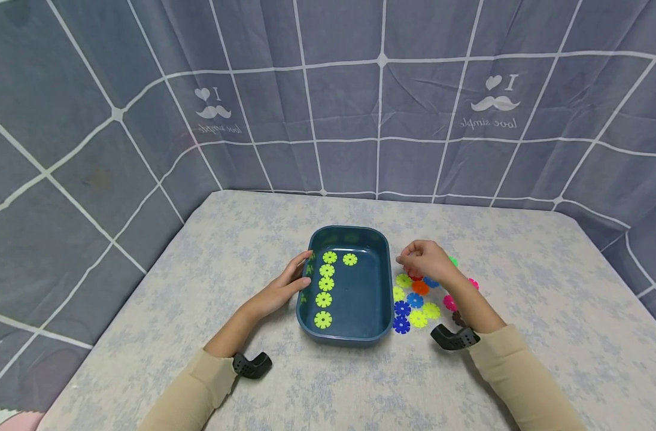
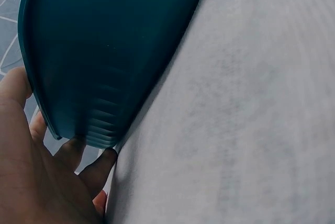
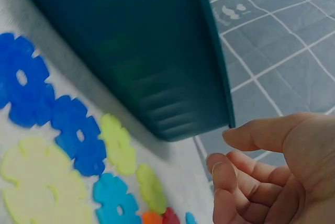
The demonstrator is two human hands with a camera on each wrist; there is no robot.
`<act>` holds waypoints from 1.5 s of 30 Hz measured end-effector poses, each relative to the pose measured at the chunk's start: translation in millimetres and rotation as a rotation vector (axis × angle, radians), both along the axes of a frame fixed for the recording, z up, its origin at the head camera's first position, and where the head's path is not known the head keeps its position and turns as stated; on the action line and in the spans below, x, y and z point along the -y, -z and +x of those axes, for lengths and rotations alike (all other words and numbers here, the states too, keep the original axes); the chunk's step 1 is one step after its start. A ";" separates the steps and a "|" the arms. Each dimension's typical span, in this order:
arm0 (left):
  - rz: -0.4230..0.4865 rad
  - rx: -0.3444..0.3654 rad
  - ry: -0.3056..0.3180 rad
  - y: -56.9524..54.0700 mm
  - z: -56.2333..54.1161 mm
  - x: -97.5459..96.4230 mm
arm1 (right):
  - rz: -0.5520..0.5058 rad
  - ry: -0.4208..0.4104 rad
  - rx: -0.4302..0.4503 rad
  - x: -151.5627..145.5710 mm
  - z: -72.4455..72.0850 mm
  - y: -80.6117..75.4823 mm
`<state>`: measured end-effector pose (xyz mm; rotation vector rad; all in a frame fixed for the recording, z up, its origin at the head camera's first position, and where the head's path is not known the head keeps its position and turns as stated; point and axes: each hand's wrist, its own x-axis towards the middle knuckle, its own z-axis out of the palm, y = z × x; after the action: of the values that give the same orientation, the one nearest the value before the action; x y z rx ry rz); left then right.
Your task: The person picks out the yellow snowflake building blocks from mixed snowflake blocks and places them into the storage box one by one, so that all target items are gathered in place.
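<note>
A dark teal plastic bin [image 1: 357, 305] stands on the table. My left hand [image 1: 279, 291] grips its left side, thumb at the rim and fingers along the outer wall. Inside, a column of yellow-green flower-shaped discs [image 1: 324, 299] runs along the left, with one more disc [image 1: 350, 259] beside the top one. Over the loose discs right of the bin hovers my right hand [image 1: 428, 261], loosely curled. In the right wrist view a gap shows between its thumb [image 3: 256, 134] and fingers, with nothing visible in it.
Loose discs lie right of the bin: dark blue [image 1: 401, 324], yellow-green [image 1: 418, 318], light blue [image 1: 415, 300], orange [image 1: 421, 288], pink [image 1: 449, 302] and others partly under the right arm. A grey-blue curtain [image 1: 344, 102] with white lines hangs behind the patterned tablecloth [image 1: 263, 227].
</note>
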<state>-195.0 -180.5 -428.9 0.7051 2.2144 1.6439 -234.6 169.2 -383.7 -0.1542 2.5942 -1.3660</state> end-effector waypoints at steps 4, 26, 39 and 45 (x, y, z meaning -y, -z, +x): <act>0.000 -0.002 0.000 0.1 0.4 0.4 | 0.022 -0.007 0.008 -3.6 0.6 5.0; -0.008 0.002 -0.007 0.4 0.1 0.7 | 0.187 -0.085 -0.038 -11.7 2.6 23.4; -0.012 -0.004 -0.013 -1.8 0.9 -1.0 | 0.243 -0.064 -0.001 -6.5 4.1 22.5; -0.009 0.004 -0.009 -2.1 1.0 -0.6 | 0.249 -0.077 -0.023 -5.2 5.6 21.3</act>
<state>-194.1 -179.9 -426.8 0.6896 2.2243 1.6367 -229.0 174.3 -405.1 -0.2282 2.7181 -1.0118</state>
